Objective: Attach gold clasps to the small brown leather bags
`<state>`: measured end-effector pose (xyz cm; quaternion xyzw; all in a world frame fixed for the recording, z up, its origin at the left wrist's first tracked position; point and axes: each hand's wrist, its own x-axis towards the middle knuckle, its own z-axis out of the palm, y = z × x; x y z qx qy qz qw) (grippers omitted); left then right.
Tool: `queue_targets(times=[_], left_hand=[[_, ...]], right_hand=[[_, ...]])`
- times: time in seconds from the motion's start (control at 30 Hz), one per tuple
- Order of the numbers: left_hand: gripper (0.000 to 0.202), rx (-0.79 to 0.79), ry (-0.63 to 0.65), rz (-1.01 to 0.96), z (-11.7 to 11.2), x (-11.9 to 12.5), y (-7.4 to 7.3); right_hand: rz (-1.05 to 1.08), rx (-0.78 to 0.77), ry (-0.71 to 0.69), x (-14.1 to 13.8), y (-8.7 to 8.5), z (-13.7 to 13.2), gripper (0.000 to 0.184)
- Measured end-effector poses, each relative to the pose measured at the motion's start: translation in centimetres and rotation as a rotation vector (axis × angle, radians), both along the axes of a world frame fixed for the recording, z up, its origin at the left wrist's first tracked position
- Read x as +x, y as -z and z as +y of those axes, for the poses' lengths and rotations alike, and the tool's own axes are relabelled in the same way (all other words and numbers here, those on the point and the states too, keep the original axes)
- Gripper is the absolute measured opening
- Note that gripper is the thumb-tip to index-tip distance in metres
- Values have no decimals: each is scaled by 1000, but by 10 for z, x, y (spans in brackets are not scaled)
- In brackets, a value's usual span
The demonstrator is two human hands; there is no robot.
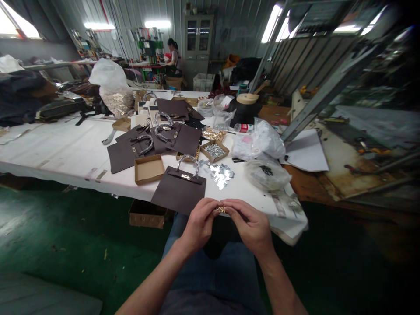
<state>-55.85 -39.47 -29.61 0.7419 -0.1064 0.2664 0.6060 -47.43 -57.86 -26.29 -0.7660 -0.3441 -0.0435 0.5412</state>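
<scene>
- At the far left, dark bags and fabric (pixel 49 107) lay heaped at the back of the long white-covered worktable (pixel 59 148), well apart from the hands.
- A spread of flat dark-brown bag panels with pale curved handles (pixel 147 142) covered the table's middle, laid flat and overlapping, probably so each could be picked off in turn.
- An open shallow cardboard box (pixel 149 168) sat just beside them.
- One dark-brown panel with a clear handle and gold clasp (pixel 180 189) lay at the near edge, closest to the person.
- The left hand (pixel 198 225) was curled, its fingertips pinching a small gold metal fitting (pixel 220 209) over the lap, below the table edge.
- The right hand (pixel 251 225) pinched the same fitting from the other side, the fingertips meeting, seemingly to steady so tiny a piece.
- Loose silver metal pieces (pixel 220 173) were scattered near a small box of silver parts (pixel 215 151).
- Rightmost, crumpled clear plastic bags (pixel 265 170) rested near the table's end.
</scene>
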Motion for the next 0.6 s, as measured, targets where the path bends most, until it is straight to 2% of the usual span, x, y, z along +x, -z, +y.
queue_targets(times=[0.27,0.43,0.6], left_hand=[[24,-50,-31,67,-7,-3,-8],[24,-127,-36,133,-14,-5,-14],[22,-195,-22,173,-15,-6,-15]], right_hand=[[-158,-29,99,-16,6,9,13],[-134,-63,124,-20,8,17,12],[-78,-93,124,-18,6,17,14]])
